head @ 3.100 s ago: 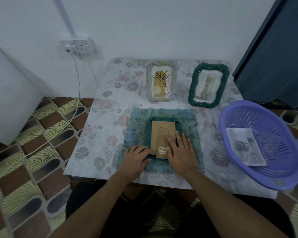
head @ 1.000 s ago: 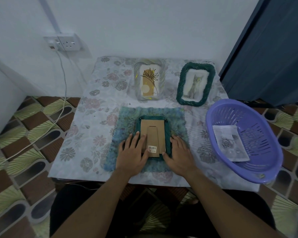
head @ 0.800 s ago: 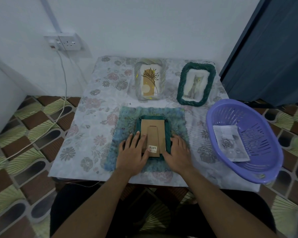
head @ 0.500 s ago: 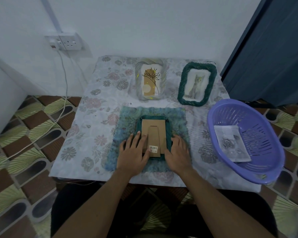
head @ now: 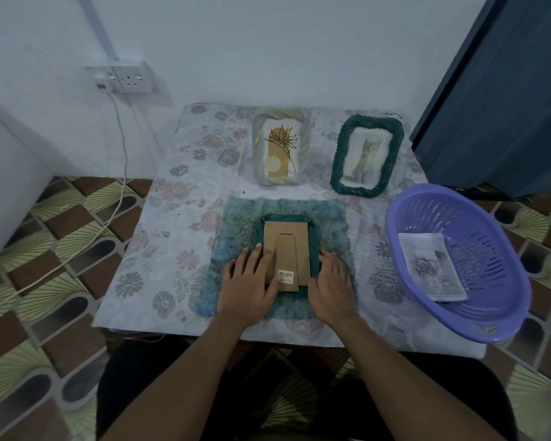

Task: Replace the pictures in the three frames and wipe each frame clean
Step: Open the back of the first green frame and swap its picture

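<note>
Here, left hand (head: 248, 286) flat, grip released, on face-down frame (head: 287, 232); right hand (head: 331, 284) alongside, grip unclear.

left hand (head: 247, 283) now flat on cardboard backing (head: 287, 246), right hand (head: 331, 281) moved off it beside green frame (head: 314, 248)

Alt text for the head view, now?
Left hand and right hand rest on a green frame lying face down on a blue fuzzy cloth. Beyond: a pale frame and a cat-picture frame; a purple basket holds a rose print.
</note>
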### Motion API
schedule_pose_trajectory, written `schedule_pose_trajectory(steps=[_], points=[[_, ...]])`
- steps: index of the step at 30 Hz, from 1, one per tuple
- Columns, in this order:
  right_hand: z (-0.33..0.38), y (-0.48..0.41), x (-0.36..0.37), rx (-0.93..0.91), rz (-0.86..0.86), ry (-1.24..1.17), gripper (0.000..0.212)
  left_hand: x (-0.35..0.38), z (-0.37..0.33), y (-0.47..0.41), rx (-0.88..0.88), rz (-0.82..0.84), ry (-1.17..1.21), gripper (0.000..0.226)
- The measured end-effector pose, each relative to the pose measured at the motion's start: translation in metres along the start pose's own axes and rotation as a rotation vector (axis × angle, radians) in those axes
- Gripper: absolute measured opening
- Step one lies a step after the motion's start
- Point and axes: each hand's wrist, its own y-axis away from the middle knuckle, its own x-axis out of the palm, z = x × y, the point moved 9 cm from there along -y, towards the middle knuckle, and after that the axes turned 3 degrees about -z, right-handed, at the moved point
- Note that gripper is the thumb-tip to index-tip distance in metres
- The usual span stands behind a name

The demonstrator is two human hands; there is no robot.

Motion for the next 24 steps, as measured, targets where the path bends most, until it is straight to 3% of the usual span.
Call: schedule_pose_trajectory(steps=[7, 11, 16, 24], points=[[0.002, 0.000, -0.003, -0.016, 0.018, 0.056, 0.062, -0.001, 0.000, 0.001, 0.000, 0.001, 0.005, 0.065], [0.006, 0.002, -0.010, 0.022, 0.001, -0.072, 0.068, -0.001, 0.002, 0.001, -0.014, 0.005, 0.013, 0.070], [0.014, 0.001, -0.015, 0.033, -0.012, -0.086, 0.037, -0.002, 0.002, 0.002, -0.017, -0.015, 0.057, 0.067], [0.012, 0.001, -0.016, 0.135, 0.005, -0.173, 0.038, -0.006, 0.002, 0.003, -0.027, -0.035, 0.111, 0.072]])
